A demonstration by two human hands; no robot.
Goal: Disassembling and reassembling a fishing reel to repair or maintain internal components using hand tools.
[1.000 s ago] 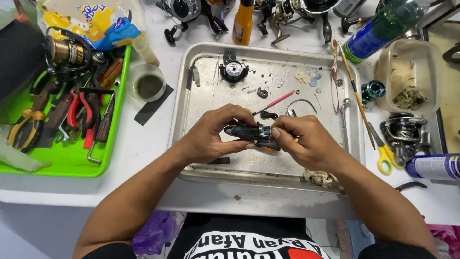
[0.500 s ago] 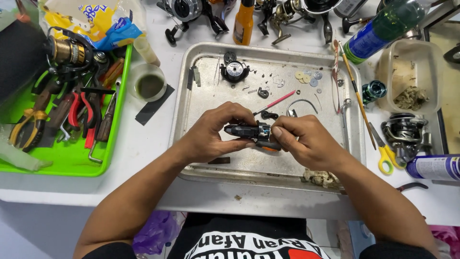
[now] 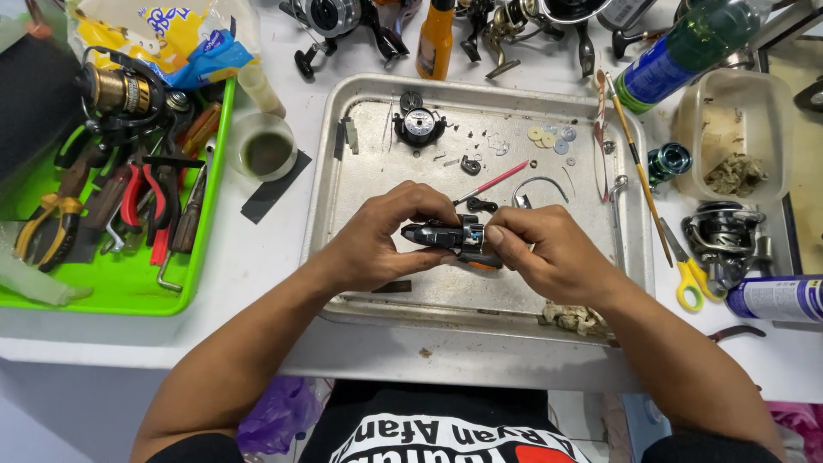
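Observation:
Both my hands hold a small black reel body [image 3: 447,234] over the middle of a metal tray [image 3: 343,266]. My left hand [image 3: 377,240] grips its left end with thumb and fingers. My right hand [image 3: 540,253] pinches its right end, where an orange part shows under my fingers. Just behind the hands on the tray lie a red-handled pick [image 3: 491,183], a bent wire bail [image 3: 538,184] and a small black piece [image 3: 482,205]. Farther back sit a round black reel part [image 3: 419,125] and several small washers [image 3: 549,137].
A green tray [image 3: 120,283] of pliers and screwdrivers sits at left with a small cup of dark liquid [image 3: 263,147] beside it. Right of the metal tray are yellow-handled scissors [image 3: 681,266], a reel [image 3: 724,236], a clear tub [image 3: 733,137] and spray cans [image 3: 776,298]. More reels line the back edge.
My hands have kept almost the same place, with only slight shifts of the fingers around the reel body. Nothing else on the table has moved.

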